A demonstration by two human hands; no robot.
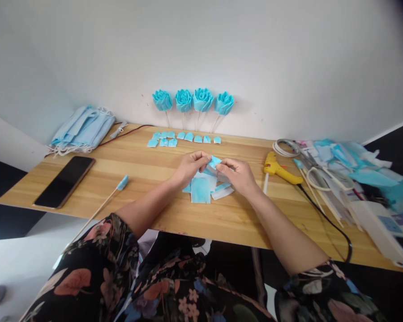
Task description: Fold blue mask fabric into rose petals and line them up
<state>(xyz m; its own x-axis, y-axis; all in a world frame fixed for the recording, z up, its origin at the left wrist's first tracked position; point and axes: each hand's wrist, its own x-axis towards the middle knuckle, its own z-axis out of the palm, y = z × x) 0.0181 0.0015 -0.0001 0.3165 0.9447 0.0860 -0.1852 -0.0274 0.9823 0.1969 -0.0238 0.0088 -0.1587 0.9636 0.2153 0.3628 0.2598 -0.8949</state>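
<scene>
Between my two hands, above the middle of the table, is a small piece of blue fabric. My left hand pinches its left side, and my right hand pinches its right side. Under them lie several cut blue and white fabric pieces. Farther back, small shaped blue petals are laid out in short rows. Several blue fabric roses on thin sticks lean on the wall behind. A stick with a blue wrapped tip lies to the left of my left forearm.
A phone and a stack of blue face masks are on the left. To the right lie a yellow glue gun with a black cord, a tape roll, scissors, fabric scraps and a white power strip.
</scene>
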